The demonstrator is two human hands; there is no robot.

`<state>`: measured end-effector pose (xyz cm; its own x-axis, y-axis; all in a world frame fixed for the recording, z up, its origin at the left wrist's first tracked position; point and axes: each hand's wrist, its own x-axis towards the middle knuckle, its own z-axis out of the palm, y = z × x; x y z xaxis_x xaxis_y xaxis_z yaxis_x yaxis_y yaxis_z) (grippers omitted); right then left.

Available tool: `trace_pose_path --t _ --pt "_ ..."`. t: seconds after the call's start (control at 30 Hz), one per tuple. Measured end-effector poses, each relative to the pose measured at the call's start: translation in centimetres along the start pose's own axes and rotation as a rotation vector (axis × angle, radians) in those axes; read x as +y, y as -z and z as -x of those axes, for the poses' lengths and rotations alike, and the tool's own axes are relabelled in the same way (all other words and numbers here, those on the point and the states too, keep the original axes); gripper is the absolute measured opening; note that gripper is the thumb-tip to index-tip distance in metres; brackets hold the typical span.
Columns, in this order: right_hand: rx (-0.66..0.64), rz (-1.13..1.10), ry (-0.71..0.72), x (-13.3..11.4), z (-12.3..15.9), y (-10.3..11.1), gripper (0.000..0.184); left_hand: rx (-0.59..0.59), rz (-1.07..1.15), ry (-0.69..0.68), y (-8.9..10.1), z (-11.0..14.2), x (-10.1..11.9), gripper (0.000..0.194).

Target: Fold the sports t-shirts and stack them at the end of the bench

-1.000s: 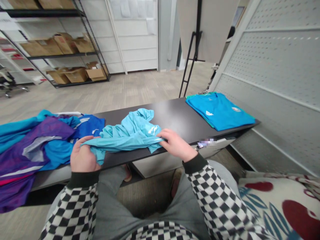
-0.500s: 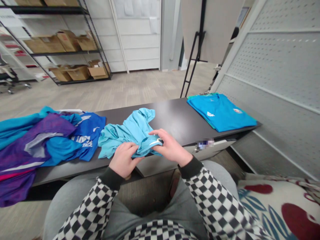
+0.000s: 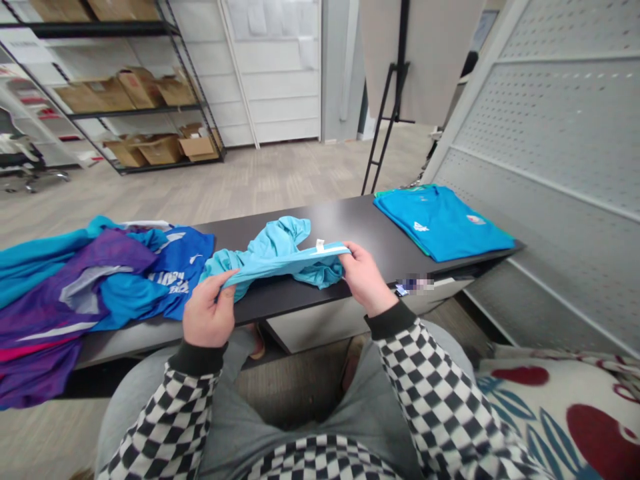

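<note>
A light blue shirt (image 3: 280, 243) lies crumpled on the dark table (image 3: 345, 220), its near edge lifted and stretched between my two hands. My left hand (image 3: 209, 312) pinches one end of that edge between thumb and fingers. At the other end, my right hand (image 3: 364, 277) grips the edge beside a white strip. A small white tag (image 3: 320, 245) stands up from the stretched edge. The rest of the shirt is bunched behind it.
Jumbled purple and blue jerseys (image 3: 115, 267) cover the table's left end, partly hanging over the front. A folded blue shirt (image 3: 445, 223) lies on green cloth at the right end. A perforated panel (image 3: 560, 167) borders the right side.
My hands have moved apart, left hand leftward and right hand rightward. The shirt's edge, bunched before, is now pulled nearly straight, and the white tag has come into view.
</note>
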<state>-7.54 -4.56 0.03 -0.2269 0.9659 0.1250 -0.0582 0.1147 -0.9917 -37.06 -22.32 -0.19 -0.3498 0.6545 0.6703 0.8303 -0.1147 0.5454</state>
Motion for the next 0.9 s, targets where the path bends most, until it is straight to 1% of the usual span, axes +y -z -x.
trace_pose_path --t 0.07,0.13,0.2,0.27,0.3,0.33,0.4,0.43,0.5,0.57,0.6,0.63,0.67,0.73,0.83,0.9 --pt "-0.075 -0.146 -0.066 -0.4 0.2 0.1 0.035 0.048 0.069 0.09 0.2 -0.5 0.1 0.033" --pt "-0.173 -0.125 -0.056 -1.2 0.5 0.7 0.037 0.129 0.195 0.208 0.4 -1.2 0.3 0.033" --pt "-0.286 0.025 0.008 -2.3 0.8 1.6 0.035 0.219 0.391 0.349 0.4 -1.9 0.6 0.034" --pt "-0.363 0.219 0.08 -3.1 1.0 2.4 0.033 0.261 0.571 0.472 0.4 -2.3 1.0 0.034" --pt "-0.368 0.31 0.115 -3.3 1.1 2.6 0.032 0.261 0.621 0.509 0.4 -2.4 1.3 0.034" --pt "-0.341 0.385 0.149 -3.4 1.0 2.8 0.033 0.255 0.639 0.524 0.4 -2.4 1.5 0.034" --pt "-0.226 0.489 0.207 -2.9 0.6 2.9 0.033 0.221 0.62 0.505 0.6 -2.2 1.8 0.034" --pt "-0.15 0.522 0.223 -2.5 0.3 3.0 0.031 0.179 0.61 0.485 0.7 -2.1 1.9 0.036" --pt "0.011 0.554 0.208 -1.6 -0.4 3.1 0.024 0.038 0.567 0.434 1.2 -1.9 1.9 0.044" --pt "0.138 0.535 0.153 -0.9 -1.0 3.4 0.021 -0.131 0.433 0.377 1.7 -1.8 1.7 0.051" --pt "0.182 0.497 0.124 -0.7 -1.2 3.5 0.022 -0.188 0.334 0.349 1.9 -1.8 1.5 0.052" --pt "0.203 0.445 0.098 -0.6 -1.4 3.7 0.024 -0.221 0.229 0.329 2.1 -1.9 1.3 0.05" --pt "0.203 0.387 0.077 -0.6 -1.4 3.8 0.028 -0.232 0.138 0.319 2.2 -1.9 1.1 0.048" --pt "0.153 0.281 0.034 -0.8 -1.4 4.0 0.035 -0.205 0.024 0.324 2.5 -2.1 0.6 0.042" --pt "0.016 0.178 -0.024 -1.8 -0.9 4.6 0.043 -0.095 -0.051 0.328 3.4 -2.4 0.4 0.042" --pt "-0.094 0.137 -0.028 -2.5 -0.5 5.4 0.045 -0.009 -0.092 0.301 4.5 -2.7 0.6 0.042"
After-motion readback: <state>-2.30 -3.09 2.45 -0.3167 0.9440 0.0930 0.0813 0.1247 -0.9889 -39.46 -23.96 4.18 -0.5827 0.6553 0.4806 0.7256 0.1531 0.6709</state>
